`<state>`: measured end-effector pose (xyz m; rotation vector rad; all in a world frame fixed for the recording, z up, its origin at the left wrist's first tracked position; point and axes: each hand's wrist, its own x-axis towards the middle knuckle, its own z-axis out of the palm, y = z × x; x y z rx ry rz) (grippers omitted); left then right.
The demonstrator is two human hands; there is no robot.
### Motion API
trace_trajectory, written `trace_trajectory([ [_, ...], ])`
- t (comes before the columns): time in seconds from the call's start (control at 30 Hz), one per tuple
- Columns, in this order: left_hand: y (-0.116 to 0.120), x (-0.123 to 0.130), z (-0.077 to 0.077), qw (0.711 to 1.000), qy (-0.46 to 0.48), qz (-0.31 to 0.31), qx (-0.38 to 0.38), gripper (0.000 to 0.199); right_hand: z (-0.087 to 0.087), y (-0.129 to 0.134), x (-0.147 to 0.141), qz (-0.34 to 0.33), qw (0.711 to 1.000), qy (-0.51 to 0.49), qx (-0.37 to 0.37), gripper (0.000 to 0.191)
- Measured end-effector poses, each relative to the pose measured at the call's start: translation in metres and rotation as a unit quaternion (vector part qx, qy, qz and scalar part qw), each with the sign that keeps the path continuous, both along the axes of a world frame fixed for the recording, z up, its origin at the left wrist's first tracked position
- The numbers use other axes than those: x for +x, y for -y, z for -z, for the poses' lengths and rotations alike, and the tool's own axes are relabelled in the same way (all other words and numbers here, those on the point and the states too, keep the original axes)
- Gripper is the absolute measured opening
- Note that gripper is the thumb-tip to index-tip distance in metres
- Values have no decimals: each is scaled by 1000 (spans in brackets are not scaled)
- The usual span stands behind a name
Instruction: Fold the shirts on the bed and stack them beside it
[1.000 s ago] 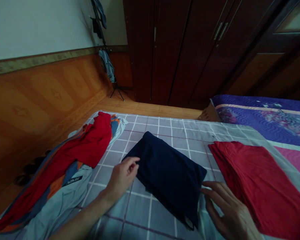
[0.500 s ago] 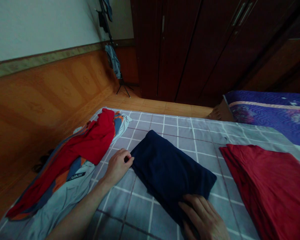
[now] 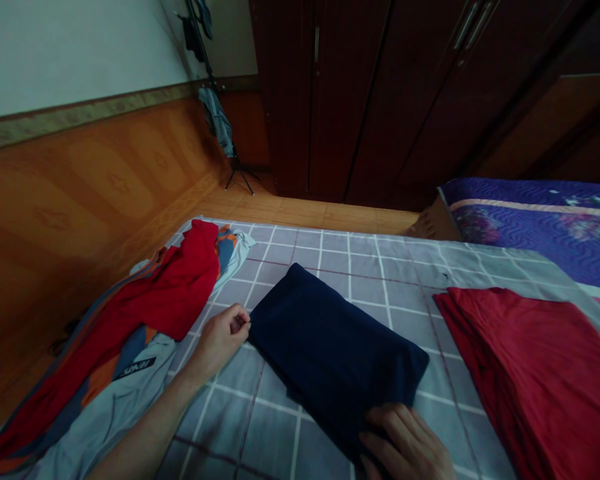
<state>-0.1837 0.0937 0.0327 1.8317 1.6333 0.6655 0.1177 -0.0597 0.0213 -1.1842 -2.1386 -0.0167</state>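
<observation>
A dark navy garment (image 3: 335, 347), folded into a flat rectangle, lies slantwise on the checked bedsheet (image 3: 275, 413). Its exact kind does not show. My left hand (image 3: 225, 333) pinches the garment's left corner between thumb and fingertips. At the near right end, my right hand (image 3: 407, 443) has its fingers curled over the edge, with the thumb low by the underside. To the right is a folded red garment (image 3: 540, 373), apart from the navy one.
Loose red, orange, blue and grey clothes (image 3: 145, 313) lie along the bed's left side. Beyond the bed stand a dark wooden wardrobe (image 3: 360, 100) and a coat stand (image 3: 215, 100) with clothes on it. A purple quilted bed (image 3: 535, 207) is at the right.
The view has shifted slightly, so most things appear a little further left. Both hands stay at the same places on the navy garment, whose top looks a bit smoother.
</observation>
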Motion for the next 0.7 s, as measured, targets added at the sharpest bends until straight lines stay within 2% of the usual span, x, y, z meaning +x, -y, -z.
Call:
trace_trajectory([
  [0.13, 2, -1, -3, 994, -91, 44, 28, 8, 8, 3, -5, 4, 998, -65, 5, 19],
  [0.3, 3, -3, -6, 986, -145, 70, 46, 10, -10, 5, -4, -28, 998, -21, -54, 19],
  [0.47, 5, -1, -9, 982, -170, 76, 39, 13, -17, 6, -5, -35, 999, -28, -22, 25],
  [0.6, 5, -2, -10, 971, -210, 112, 35, 15, -21, 9, -6, -35, 997, -31, -56, 25],
  [0.7, 5, 0, -18, 960, -237, 122, 82, 14, -28, 11, -6, -31, 996, -68, -51, 17],
])
